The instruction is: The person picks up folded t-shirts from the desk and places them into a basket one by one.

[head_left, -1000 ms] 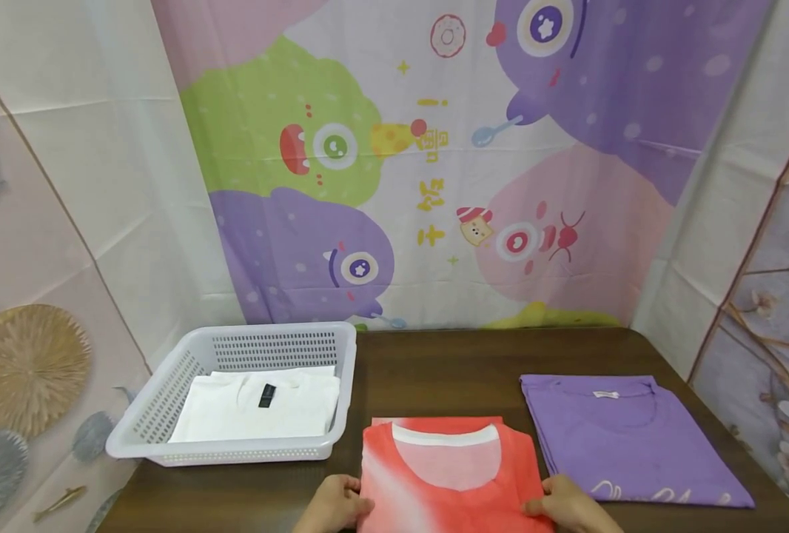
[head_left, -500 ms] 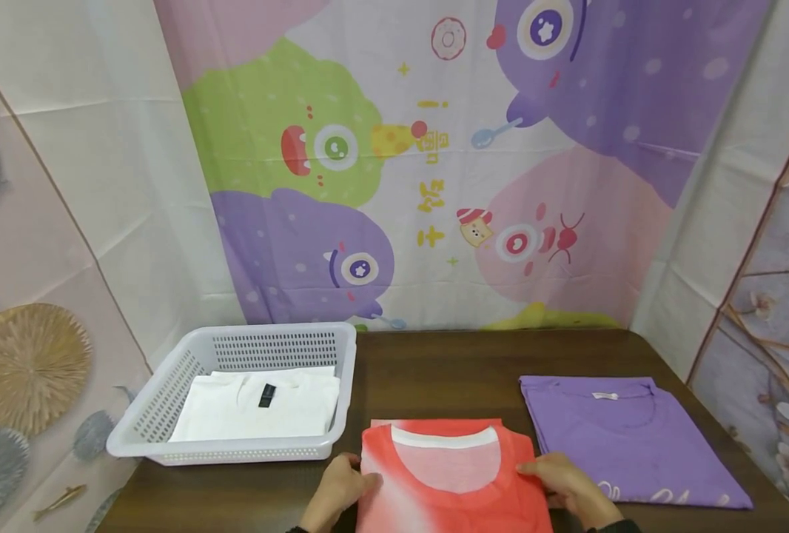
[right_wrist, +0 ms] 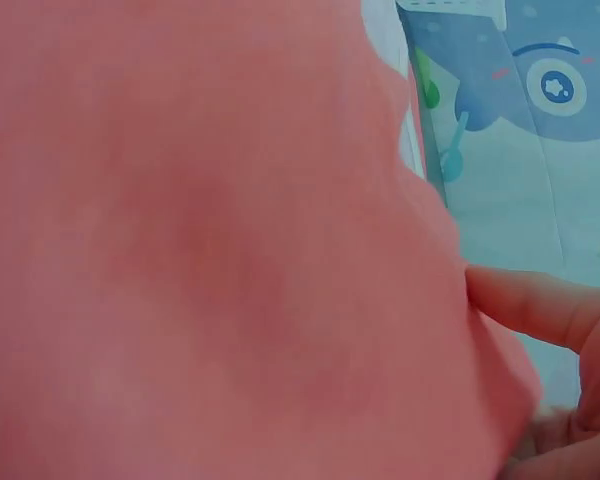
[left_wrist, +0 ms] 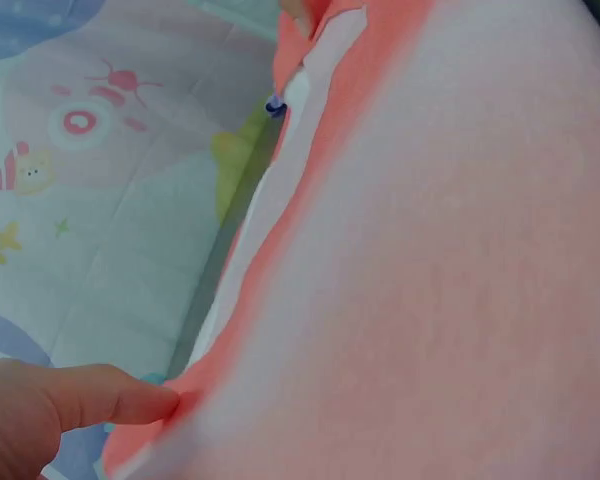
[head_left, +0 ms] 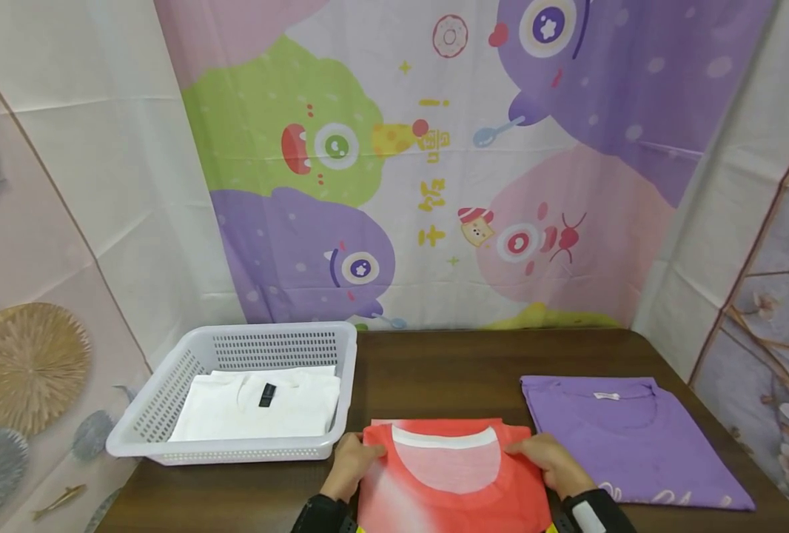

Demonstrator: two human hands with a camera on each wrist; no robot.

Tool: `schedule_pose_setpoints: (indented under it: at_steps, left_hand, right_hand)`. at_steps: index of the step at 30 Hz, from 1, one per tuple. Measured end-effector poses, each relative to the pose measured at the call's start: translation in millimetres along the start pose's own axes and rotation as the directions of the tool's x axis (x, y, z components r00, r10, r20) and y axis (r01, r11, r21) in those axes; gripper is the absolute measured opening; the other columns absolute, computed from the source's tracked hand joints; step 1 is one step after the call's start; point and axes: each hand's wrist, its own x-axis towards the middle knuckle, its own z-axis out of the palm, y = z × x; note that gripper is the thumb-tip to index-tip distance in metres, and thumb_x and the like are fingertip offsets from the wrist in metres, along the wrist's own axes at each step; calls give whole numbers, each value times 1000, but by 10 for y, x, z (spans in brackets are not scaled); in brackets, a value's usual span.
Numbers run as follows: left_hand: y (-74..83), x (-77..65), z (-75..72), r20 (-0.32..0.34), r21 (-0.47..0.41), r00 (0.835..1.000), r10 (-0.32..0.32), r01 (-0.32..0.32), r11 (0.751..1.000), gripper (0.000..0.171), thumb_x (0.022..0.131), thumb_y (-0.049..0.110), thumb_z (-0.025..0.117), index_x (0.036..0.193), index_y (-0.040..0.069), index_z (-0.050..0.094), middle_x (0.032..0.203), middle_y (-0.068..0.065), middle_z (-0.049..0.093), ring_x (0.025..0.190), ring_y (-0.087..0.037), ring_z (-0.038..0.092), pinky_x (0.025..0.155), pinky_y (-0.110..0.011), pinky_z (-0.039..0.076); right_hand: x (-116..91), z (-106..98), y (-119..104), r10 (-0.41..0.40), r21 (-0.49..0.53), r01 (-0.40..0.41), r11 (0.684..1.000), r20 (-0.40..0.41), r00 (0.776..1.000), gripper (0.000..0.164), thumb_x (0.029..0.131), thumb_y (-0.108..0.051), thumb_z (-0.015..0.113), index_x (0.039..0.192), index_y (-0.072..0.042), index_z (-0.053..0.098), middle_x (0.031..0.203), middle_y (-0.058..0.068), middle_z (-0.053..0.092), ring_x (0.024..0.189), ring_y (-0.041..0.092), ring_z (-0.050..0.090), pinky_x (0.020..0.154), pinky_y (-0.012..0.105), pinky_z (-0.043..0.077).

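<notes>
A folded red and white T-shirt point(head_left: 448, 496) with a white collar band lies at the table's front, its neck facing away from me. My left hand point(head_left: 352, 463) pinches its upper left shoulder corner; in the left wrist view the thumb point(left_wrist: 130, 398) presses on top of the cloth. On the other side my right hand point(head_left: 553, 463) pinches the upper right shoulder, and in the right wrist view its thumb point(right_wrist: 530, 300) lies over the fabric edge with other fingers beneath. The shirt's lower part runs out of the head view.
At the left stands a white plastic basket point(head_left: 234, 450) with a folded white shirt point(head_left: 254, 414) in it. A folded purple T-shirt point(head_left: 628, 444) lies on the right of the brown table point(head_left: 434, 370). Printed curtains point(head_left: 428, 170) hang behind the table.
Both hands have moved up along the red shirt's sides, away from me, from its lower sides to its shoulder corners. The shirt, basket and purple shirt stay about where they were.
</notes>
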Motion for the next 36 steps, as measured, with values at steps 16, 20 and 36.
schedule_pose_setpoints:
  at_steps: [16,20,36]
  left_hand:
    - [-36,-30,122,-116,-31,991,69,-73,997,42,76,3,66,112,-17,59,104,-29,66,96,-36,63,87,-49,51]
    - [-23,-58,126,-126,-44,986,107,-113,993,36,77,1,65,110,-14,60,101,-26,68,91,-31,63,83,-46,52]
    - [111,-193,65,-152,-1,969,196,-198,980,24,83,8,69,100,-9,68,93,-21,72,79,-21,62,70,-35,51]
  right_hand:
    - [27,92,60,-32,37,35,999,-82,996,34,78,-15,66,103,8,59,86,8,66,77,19,62,70,34,52]
    - [5,101,59,-41,61,47,997,-92,995,33,78,-15,66,104,5,60,84,6,66,77,18,61,69,34,51]
    - [-159,88,-3,-74,74,82,994,-113,991,41,83,-18,65,112,10,56,86,6,66,73,15,61,68,31,52]
